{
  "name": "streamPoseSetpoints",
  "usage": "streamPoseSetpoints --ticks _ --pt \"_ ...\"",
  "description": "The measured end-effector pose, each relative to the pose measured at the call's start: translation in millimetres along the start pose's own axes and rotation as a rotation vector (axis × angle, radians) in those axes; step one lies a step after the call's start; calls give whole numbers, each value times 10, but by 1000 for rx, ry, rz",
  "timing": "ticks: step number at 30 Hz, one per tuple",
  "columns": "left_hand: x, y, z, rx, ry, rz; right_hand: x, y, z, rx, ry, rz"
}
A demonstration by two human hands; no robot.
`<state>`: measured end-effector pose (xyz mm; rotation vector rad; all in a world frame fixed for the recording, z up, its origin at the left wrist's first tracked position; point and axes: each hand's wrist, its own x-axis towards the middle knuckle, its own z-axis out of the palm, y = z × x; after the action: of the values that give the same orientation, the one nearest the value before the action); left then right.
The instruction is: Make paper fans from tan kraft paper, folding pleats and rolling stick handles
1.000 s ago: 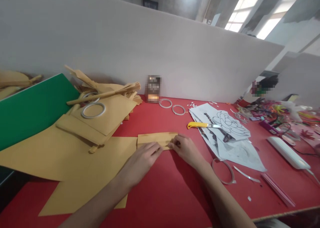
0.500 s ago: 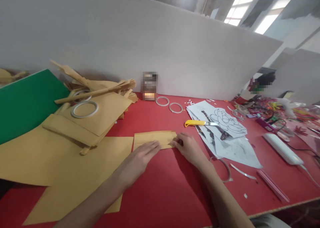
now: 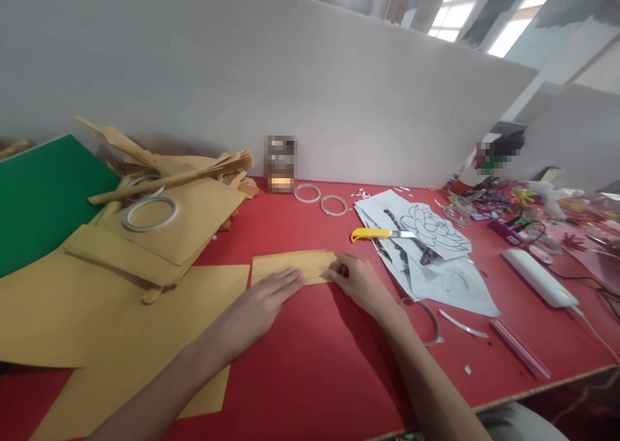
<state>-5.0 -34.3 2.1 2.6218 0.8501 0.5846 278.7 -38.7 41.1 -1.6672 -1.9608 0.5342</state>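
A folded strip of tan paper (image 3: 290, 261) lies flat on the red table (image 3: 310, 344) in the middle of the head view. My left hand (image 3: 271, 294) rests on its lower left part, fingers extended and lying flat. At the strip's right end, my right hand (image 3: 356, 277) has its thumb and fingers pinched on the paper edge. Large tan sheets (image 3: 159, 325) spread out to the left, partly under my left forearm. A yellow-handled knife (image 3: 372, 234) with its blade showing lies on white printed sheets to the right.
Tan paper and rolls are piled at the left with a tape ring (image 3: 150, 214) on top, beside a green board (image 3: 53, 202). More rings lie near the white partition (image 3: 290, 73). A white device (image 3: 539, 278) with a cable and a pink-striped packet (image 3: 520, 348) lie at the right.
The whole view has shifted slightly, so things appear a little further left. Both hands stay at the folded strip, with almost no change in their pose.
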Motion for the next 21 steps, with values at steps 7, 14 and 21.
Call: streamPoseSetpoints --ticks 7,14,21 --pt "-7 10 -4 11 0 -10 5 43 12 2 -1 7" --pt "-29 -1 15 87 -44 3 1 86 7 19 44 -61" --pt "-38 -14 39 137 -36 21 41 130 15 11 32 -62"
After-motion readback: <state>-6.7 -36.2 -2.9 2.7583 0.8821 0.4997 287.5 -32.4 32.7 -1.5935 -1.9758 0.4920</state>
